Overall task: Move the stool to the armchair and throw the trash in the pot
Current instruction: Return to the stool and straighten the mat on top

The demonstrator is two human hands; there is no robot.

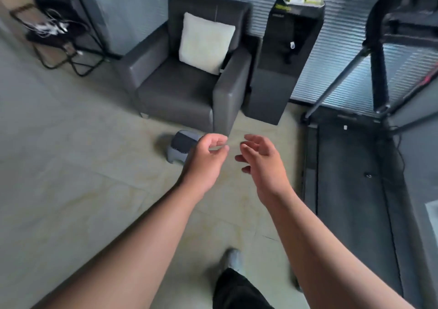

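A small grey stool (179, 148) with a dark top stands on the floor just in front of the dark armchair (187, 76), near its right front corner. A white cushion (206, 42) leans on the armchair's back. My left hand (205, 160) hovers in front of the stool and hides its right side; its fingers are curled with nothing in them. My right hand (262, 160) is beside it, fingers spread and empty. I see no trash and no pot.
A tall black box (282, 62) stands right of the armchair. A treadmill (355, 178) fills the right side. A folding chair (59, 43) with cables stands far left. My leg and shoe (233, 261) are at the bottom.
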